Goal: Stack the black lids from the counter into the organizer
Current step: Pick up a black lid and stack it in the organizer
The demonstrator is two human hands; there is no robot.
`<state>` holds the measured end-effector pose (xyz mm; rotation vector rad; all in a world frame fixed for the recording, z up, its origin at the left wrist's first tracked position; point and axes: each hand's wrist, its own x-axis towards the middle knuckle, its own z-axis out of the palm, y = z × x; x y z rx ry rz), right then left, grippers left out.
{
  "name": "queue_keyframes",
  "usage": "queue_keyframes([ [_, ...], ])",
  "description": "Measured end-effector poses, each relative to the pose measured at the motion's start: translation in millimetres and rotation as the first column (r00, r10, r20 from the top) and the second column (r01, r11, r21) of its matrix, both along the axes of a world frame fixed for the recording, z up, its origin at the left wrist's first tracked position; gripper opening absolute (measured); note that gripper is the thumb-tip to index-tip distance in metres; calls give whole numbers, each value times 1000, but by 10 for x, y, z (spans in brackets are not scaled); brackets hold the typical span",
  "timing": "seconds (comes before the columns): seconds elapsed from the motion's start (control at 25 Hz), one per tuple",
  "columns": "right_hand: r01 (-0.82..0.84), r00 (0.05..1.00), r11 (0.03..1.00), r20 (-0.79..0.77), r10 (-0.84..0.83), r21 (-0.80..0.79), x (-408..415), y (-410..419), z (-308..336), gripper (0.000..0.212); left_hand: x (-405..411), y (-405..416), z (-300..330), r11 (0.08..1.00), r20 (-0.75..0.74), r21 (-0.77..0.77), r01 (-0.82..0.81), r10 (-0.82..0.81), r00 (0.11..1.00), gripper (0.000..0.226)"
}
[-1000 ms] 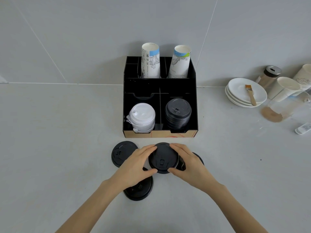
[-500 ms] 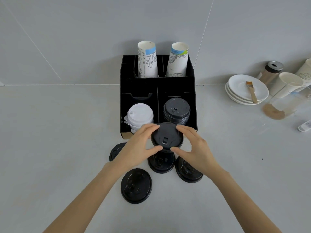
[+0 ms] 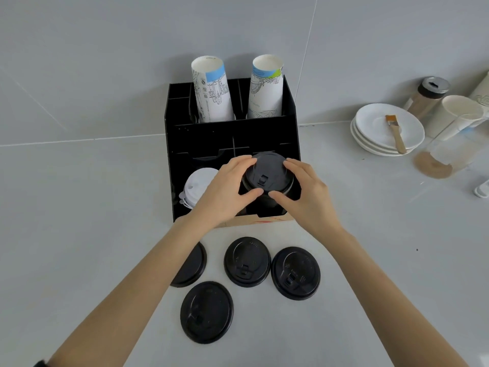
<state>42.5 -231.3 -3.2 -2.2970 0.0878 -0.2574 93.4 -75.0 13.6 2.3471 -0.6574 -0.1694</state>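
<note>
A black lid [image 3: 267,174] is held between my left hand [image 3: 225,192] and my right hand [image 3: 307,194], directly over the front right compartment of the black organizer [image 3: 232,139]. It sits on or just above the stack of black lids there; I cannot tell if it touches. Several loose black lids lie on the counter in front of the organizer: one in the middle [image 3: 247,261], one to its right [image 3: 295,272], one nearer me [image 3: 207,312], and one partly hidden under my left forearm [image 3: 194,266].
White lids [image 3: 197,184] fill the organizer's front left compartment. Two paper cup stacks [image 3: 211,91] [image 3: 266,88] stand in its back. At the right are stacked white plates [image 3: 375,128] with a brush [image 3: 395,132], a shaker jar [image 3: 428,98] and paper cups [image 3: 457,115].
Both hands lifted one black lid off the counter and carried it away from me, up over the organizer's front right compartment. The view also moved closer to the organizer.
</note>
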Motion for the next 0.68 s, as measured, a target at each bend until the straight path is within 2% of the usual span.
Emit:
queue_keyframes([
  [0.36, 32, 995, 999, -97, -33, -7, 167, -1, -166, 59, 162, -126, -173, 998, -61, 57, -4, 8, 998, 57],
  [0.68, 38, 993, 999, -108, -38, -1, 139, 17, -213, 60, 118, -161, -212, 999, -103, 26, -26, 28, 994, 55],
])
